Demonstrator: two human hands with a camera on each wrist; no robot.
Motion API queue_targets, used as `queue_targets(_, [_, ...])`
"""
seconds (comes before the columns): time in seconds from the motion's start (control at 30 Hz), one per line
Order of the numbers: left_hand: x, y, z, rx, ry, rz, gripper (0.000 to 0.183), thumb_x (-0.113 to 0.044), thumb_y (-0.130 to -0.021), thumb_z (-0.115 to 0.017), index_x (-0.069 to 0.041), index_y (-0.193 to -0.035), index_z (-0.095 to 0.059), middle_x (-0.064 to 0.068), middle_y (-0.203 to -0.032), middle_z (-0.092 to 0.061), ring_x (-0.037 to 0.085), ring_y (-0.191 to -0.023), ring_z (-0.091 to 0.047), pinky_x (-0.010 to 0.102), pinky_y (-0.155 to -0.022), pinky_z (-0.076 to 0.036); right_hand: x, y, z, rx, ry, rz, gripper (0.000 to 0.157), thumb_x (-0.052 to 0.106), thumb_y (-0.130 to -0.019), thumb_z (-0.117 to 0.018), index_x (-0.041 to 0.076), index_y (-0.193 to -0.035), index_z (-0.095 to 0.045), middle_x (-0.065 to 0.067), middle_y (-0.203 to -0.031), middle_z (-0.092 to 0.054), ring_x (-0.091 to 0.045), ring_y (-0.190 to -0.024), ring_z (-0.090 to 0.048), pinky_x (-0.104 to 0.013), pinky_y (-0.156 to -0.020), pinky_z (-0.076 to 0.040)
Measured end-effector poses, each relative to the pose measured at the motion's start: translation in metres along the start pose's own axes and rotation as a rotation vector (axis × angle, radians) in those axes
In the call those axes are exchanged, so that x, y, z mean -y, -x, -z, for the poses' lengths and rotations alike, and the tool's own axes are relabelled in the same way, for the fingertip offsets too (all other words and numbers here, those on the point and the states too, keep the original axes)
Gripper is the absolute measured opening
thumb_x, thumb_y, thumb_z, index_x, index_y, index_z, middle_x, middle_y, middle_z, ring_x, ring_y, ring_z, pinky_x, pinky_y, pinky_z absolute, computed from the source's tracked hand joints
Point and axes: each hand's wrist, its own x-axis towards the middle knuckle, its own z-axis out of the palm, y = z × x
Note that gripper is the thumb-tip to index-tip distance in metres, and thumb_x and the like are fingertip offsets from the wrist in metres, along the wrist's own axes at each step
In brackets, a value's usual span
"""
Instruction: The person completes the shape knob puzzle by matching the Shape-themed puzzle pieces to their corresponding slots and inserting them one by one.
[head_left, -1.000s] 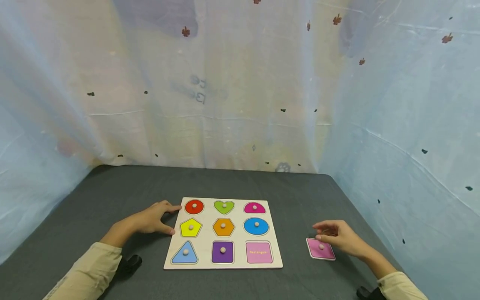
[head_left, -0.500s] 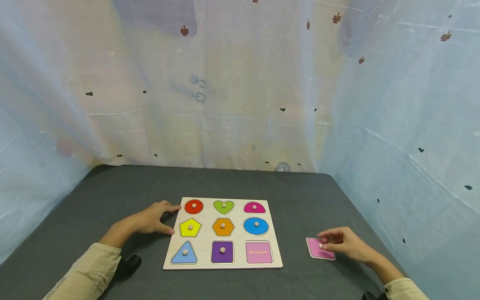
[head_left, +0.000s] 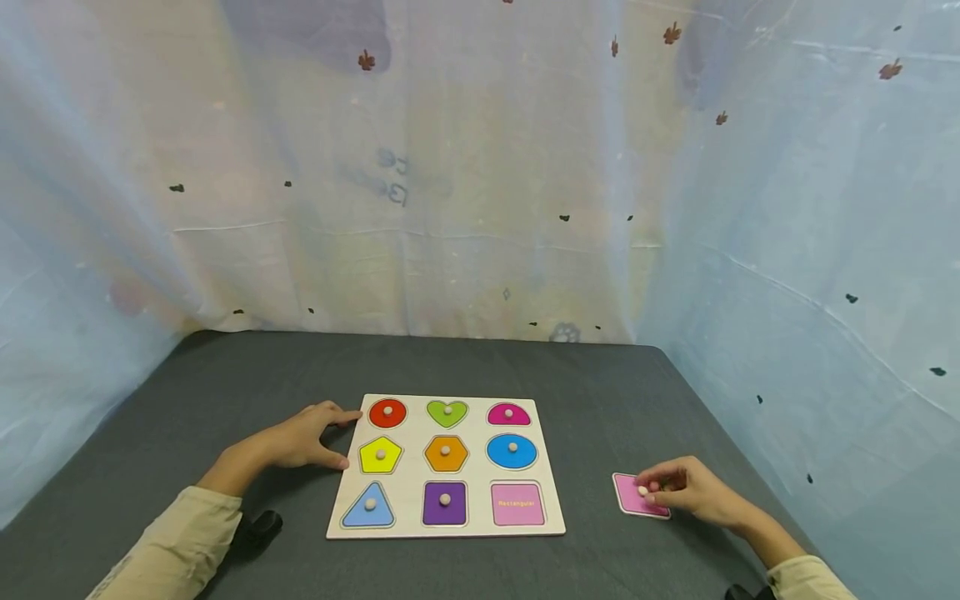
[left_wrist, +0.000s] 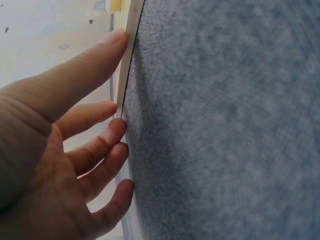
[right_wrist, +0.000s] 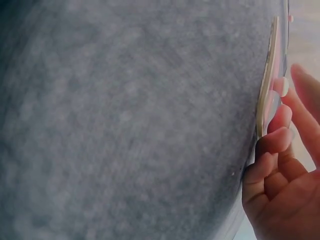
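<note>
A wooden knob puzzle board (head_left: pixel 480 467) lies on the table, bearing several coloured shapes with round knobs. Its lower right recess is pink, printed "Rectangular", and holds no piece. My left hand (head_left: pixel 306 435) touches the board's left edge with thumb and fingertips; in the left wrist view the thumb (left_wrist: pixel 102 57) rests against that edge. To the right of the board lies a pink rectangular puzzle piece (head_left: pixel 628 493), flat on the table. Over its right part hovers my right hand (head_left: pixel 690 490), fingers loosely bent around the knob (right_wrist: pixel 284 86). A gap shows between thumb and knob in the right wrist view.
Dark grey cloth covers the table (head_left: pixel 585 383). A pale patterned curtain (head_left: pixel 450 208) hangs behind it, and a light blue one (head_left: pixel 810 250) runs along the right side. A dark strap (head_left: pixel 258 529) shows by the left wrist.
My right hand has moved slightly right and down beside the pink piece, its fingers settling near the knob. The left hand, the board and the pink piece stay in place.
</note>
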Motion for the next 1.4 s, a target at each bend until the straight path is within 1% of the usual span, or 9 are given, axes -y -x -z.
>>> queue_targets(0.23, [0.0,0.0,0.0,-0.006,-0.003,0.001,0.089,-0.039,-0.075,-0.089,-0.006,-0.149,-0.051,0.016,-0.129,-0.056,0.035,-0.12,-0.05,0.061,-0.105,-0.042,-0.002,-0.002,0.0,0.017,0.003,0.041,0.016,-0.002,-0.093,-0.067,-0.012,-0.105,-0.07,0.008,-0.085,-0.059,0.006,-0.066,-0.047,-0.021,-0.05,-0.04])
queue_targets(0.4, [-0.001,0.0,0.0,-0.009,-0.005,0.006,0.089,-0.038,-0.075,-0.089,-0.006,-0.149,-0.051,0.016,-0.129,-0.055,0.036,-0.121,-0.05,0.062,-0.105,-0.042,0.0,-0.004,0.0,0.03,-0.008,0.037,0.016,-0.002,-0.093,-0.066,-0.013,-0.104,-0.07,0.01,-0.082,-0.057,0.007,-0.064,-0.045,-0.021,-0.048,-0.037])
queue_targets(0.53, [-0.001,0.001,0.001,-0.007,-0.006,-0.005,0.088,-0.036,-0.075,-0.089,-0.005,-0.148,-0.051,0.017,-0.128,-0.056,0.036,-0.119,-0.05,0.062,-0.104,-0.042,0.003,-0.006,0.0,0.04,-0.022,0.035,0.016,-0.002,-0.093,-0.067,-0.013,-0.103,-0.07,0.009,-0.081,-0.056,0.007,-0.064,-0.044,-0.023,-0.047,-0.035])
queue_targets(0.77, [-0.001,0.001,0.0,-0.008,0.002,-0.008,0.088,-0.035,-0.076,-0.089,-0.005,-0.148,-0.051,0.016,-0.128,-0.056,0.036,-0.12,-0.05,0.061,-0.105,-0.042,0.001,-0.008,-0.001,0.024,-0.011,0.048,0.012,-0.003,-0.091,-0.069,-0.012,-0.098,-0.071,0.007,-0.078,-0.056,0.007,-0.064,-0.045,-0.022,-0.046,-0.035])
queue_targets(0.87, [-0.002,0.002,0.001,-0.009,0.009,-0.013,0.087,-0.034,-0.076,-0.089,-0.004,-0.148,-0.051,0.016,-0.128,-0.056,0.036,-0.119,-0.05,0.061,-0.105,-0.042,0.001,-0.008,-0.001,0.014,0.003,0.059,0.01,-0.003,-0.091,-0.069,-0.011,-0.096,-0.071,0.002,-0.073,-0.054,0.008,-0.063,-0.044,-0.022,-0.046,-0.036])
queue_targets(1.07, [-0.002,0.002,0.0,-0.008,0.013,-0.005,0.087,-0.034,-0.076,-0.089,-0.005,-0.149,-0.05,0.017,-0.129,-0.055,0.036,-0.12,-0.049,0.061,-0.105,-0.041,0.0,-0.007,-0.001,0.014,0.009,0.06,0.01,-0.002,-0.093,-0.067,-0.009,-0.097,-0.072,-0.017,-0.067,-0.049,0.008,-0.062,-0.042,-0.023,-0.045,-0.034])
queue_targets(1.17, [-0.002,0.002,0.0,-0.007,0.011,-0.007,0.087,-0.034,-0.076,-0.089,-0.005,-0.149,-0.05,0.017,-0.129,-0.055,0.036,-0.12,-0.049,0.061,-0.105,-0.042,0.001,-0.008,-0.001,0.008,0.014,0.056,0.01,-0.002,-0.093,-0.067,-0.009,-0.097,-0.073,-0.013,-0.066,-0.049,0.008,-0.061,-0.041,-0.023,-0.044,-0.033])
queue_targets(1.3, [-0.003,0.002,0.0,-0.006,0.007,-0.003,0.087,-0.034,-0.076,-0.089,-0.005,-0.149,-0.05,0.016,-0.13,-0.055,0.036,-0.12,-0.049,0.061,-0.105,-0.042,0.004,-0.01,-0.002,-0.003,0.03,0.051,0.011,-0.001,-0.094,-0.066,-0.009,-0.098,-0.073,0.0,-0.068,-0.052,0.008,-0.06,-0.039,-0.023,-0.045,-0.033])
queue_targets(1.4, [-0.004,0.002,0.0,-0.007,0.003,0.006,0.087,-0.034,-0.076,-0.089,-0.006,-0.149,-0.05,0.016,-0.13,-0.055,0.035,-0.12,-0.049,0.061,-0.105,-0.042,0.008,-0.012,-0.003,-0.01,0.041,0.044,0.012,0.0,-0.095,-0.066,-0.008,-0.099,-0.074,0.005,-0.07,-0.053,0.008,-0.06,-0.039,-0.022,-0.045,-0.033])
